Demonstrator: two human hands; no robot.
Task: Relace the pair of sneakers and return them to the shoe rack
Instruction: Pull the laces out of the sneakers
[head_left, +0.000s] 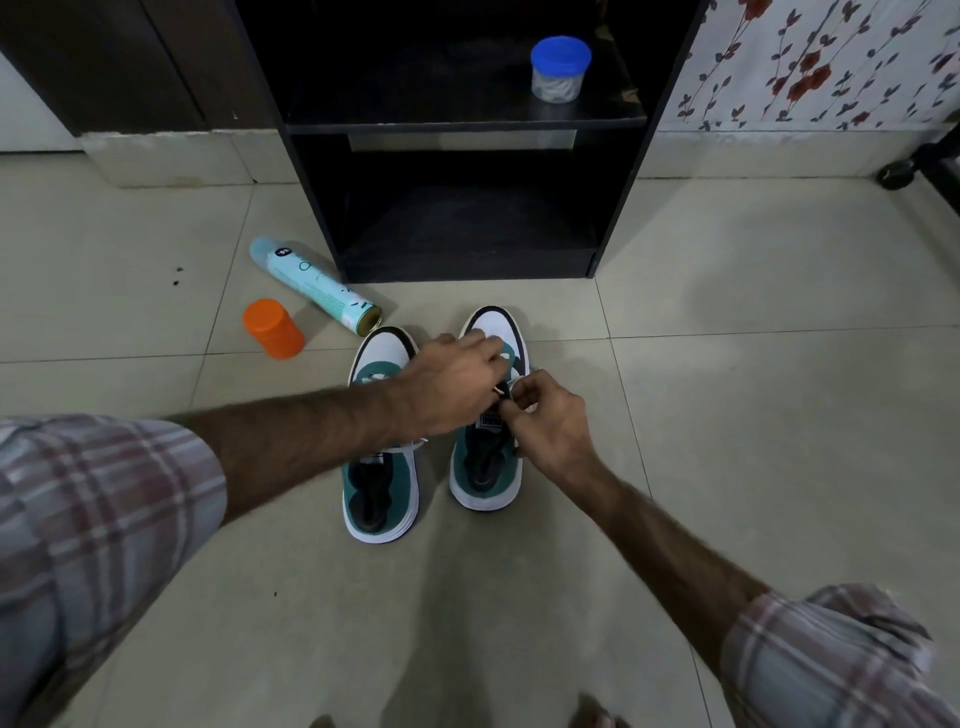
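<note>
Two green, white and black sneakers stand side by side on the tiled floor, toes pointing away from me. The left sneaker (381, 486) is partly crossed by my left forearm. Over the tongue of the right sneaker (487, 473) both hands meet. My left hand (457, 387) reaches across from the left with curled fingers at the lace. My right hand (550, 418) pinches the lace (503, 391) near the top eyelets. Most of the lace is hidden by the hands. The black shoe rack (467, 223) stands just beyond the sneakers, its lower shelf bare.
A light blue spray can (314, 283) lies on the floor left of the rack, with an orange container (274, 329) beside it. A blue-lidded jar (560, 70) sits on the rack's upper shelf. A floral cloth (810, 62) hangs at the right.
</note>
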